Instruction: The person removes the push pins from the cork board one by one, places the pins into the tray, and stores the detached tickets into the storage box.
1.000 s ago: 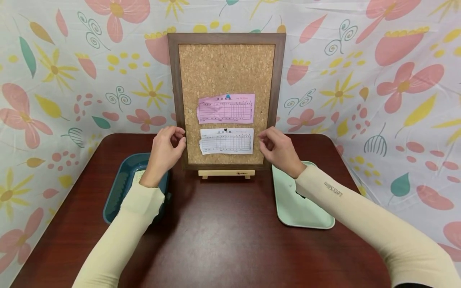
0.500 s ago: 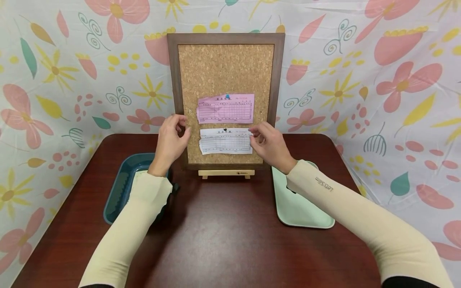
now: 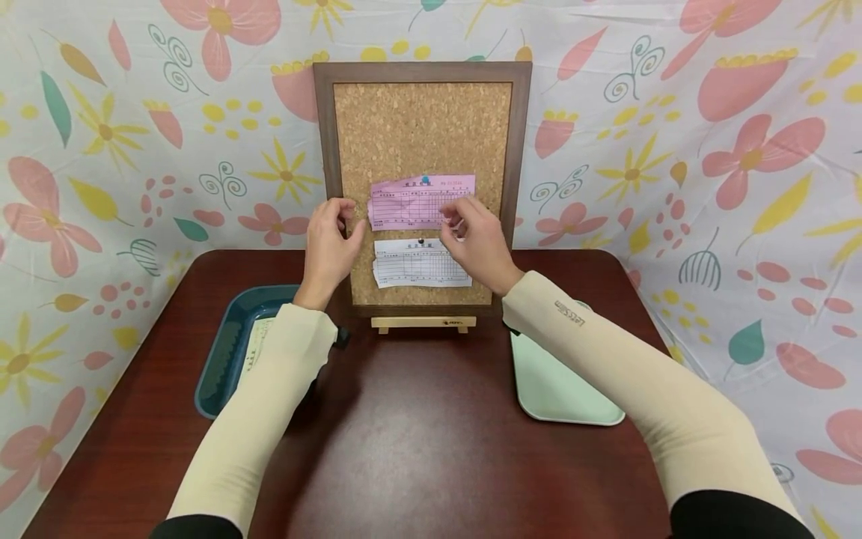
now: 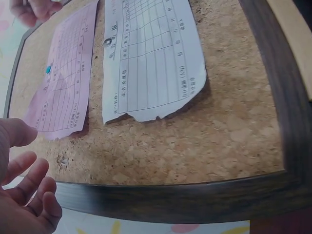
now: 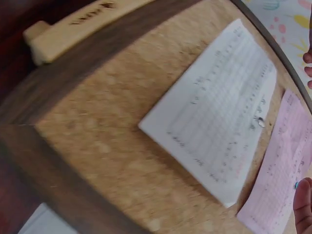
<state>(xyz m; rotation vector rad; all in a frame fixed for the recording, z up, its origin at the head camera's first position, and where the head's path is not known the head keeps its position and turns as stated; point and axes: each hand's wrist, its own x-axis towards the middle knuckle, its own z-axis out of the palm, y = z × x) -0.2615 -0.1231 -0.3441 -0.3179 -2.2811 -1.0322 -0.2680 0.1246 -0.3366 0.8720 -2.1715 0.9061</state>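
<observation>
A pink receipt slip (image 3: 397, 206) hangs on the framed corkboard (image 3: 420, 127) from a blue pushpin (image 3: 426, 180). Below it a white receipt slip (image 3: 411, 263) is held by a dark pin (image 3: 422, 241); both slips have ragged left edges. My left hand (image 3: 330, 251) is by the board's left frame, thumb and fingers apart; its thumb (image 4: 22, 132) overlaps the pink slip's torn corner in the left wrist view, contact unclear. In front of the pink slip's right part is my right hand (image 3: 480, 243), fingers loosely bent, nothing visible in them.
The board leans on a small wooden stand (image 3: 423, 323) on the dark red table (image 3: 431, 419). A blue tray (image 3: 218, 367) with a pale paper stands at left, partly behind the left arm. A light green tray (image 3: 566, 389) is at right. Patterned cloth (image 3: 592, 135) hangs behind.
Both hands have risen and moved inward. The right hand went from beside the white slip up and left to the pink slip; the left rose along the left frame. The slips stay pinned.
</observation>
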